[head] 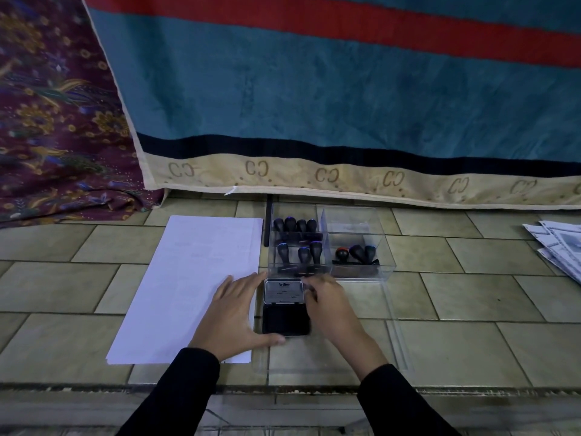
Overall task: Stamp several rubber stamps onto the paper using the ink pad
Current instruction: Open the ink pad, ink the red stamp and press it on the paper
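Note:
A black ink pad (284,319) lies open on the tiled floor, its silver lid (284,291) tilted up at the far side. My left hand (234,313) steadies the pad's left side, thumb at the near edge, palm resting on the white paper (195,272). My right hand (330,305) holds the lid's right edge with its fingertips. Behind the pad stands a clear plastic box (358,275) with several black-handled rubber stamps (301,253) upright in its compartments, and one red-topped stamp (342,253).
A clear plastic lid (393,341) lies flat on the floor under and right of the pad. A teal and red blanket (314,105) hangs behind. Patterned maroon cloth (56,121) is at left. Printed papers (559,247) sit at the right edge.

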Available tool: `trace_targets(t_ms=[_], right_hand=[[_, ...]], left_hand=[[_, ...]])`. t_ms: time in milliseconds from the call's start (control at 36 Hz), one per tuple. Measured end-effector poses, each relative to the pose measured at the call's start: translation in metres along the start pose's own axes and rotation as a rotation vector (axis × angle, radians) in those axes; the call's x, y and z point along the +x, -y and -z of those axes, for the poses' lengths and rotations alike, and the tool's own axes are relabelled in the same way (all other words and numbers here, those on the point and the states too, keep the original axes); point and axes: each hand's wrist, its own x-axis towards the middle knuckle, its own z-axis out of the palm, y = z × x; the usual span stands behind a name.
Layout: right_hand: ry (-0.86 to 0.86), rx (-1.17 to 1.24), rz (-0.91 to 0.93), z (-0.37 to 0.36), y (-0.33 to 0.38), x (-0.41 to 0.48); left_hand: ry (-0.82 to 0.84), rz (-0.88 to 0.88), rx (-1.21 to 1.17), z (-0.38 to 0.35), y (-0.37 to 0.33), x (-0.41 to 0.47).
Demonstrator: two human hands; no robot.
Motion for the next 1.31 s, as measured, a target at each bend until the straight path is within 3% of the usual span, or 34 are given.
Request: trace_targets(t_ms=[195, 361, 417, 584, 750, 1112, 1306], right_hand=[[0.029, 0.091, -0.045, 0.011, 0.000, 0.005], [-0.252, 0.082, 0.008, 0.057, -0.001, 0.033], [-0.274, 0.013, -0.027, 0.071, -0.004, 0.048], [0.022, -0.377, -0.189, 0.080, -0.014, 0.084], [0.093, -0.462, -0.172, 0.070, -0.015, 0.085], [-0.180, -0.132, -0.049, 0.083, -0.026, 0.080], [-0.303, 0.049, 0.073, 0.095, 0.004, 0.035]], left_hand=[[-0.010, 0.018, -0.068, 0.000, 0.001, 0.000], [-0.027, 0.088, -0.201, 0.001, 0.002, -0.005], [-0.026, 0.094, -0.220, 0.002, 0.001, -0.006], [-0.008, 0.084, -0.183, 0.005, 0.000, -0.005], [0.016, 0.058, -0.123, 0.003, 0.001, -0.003], [0.006, 0.028, -0.046, 0.002, 0.002, -0.002], [-0.006, -0.017, -0.014, 0.003, 0.002, -0.001]])
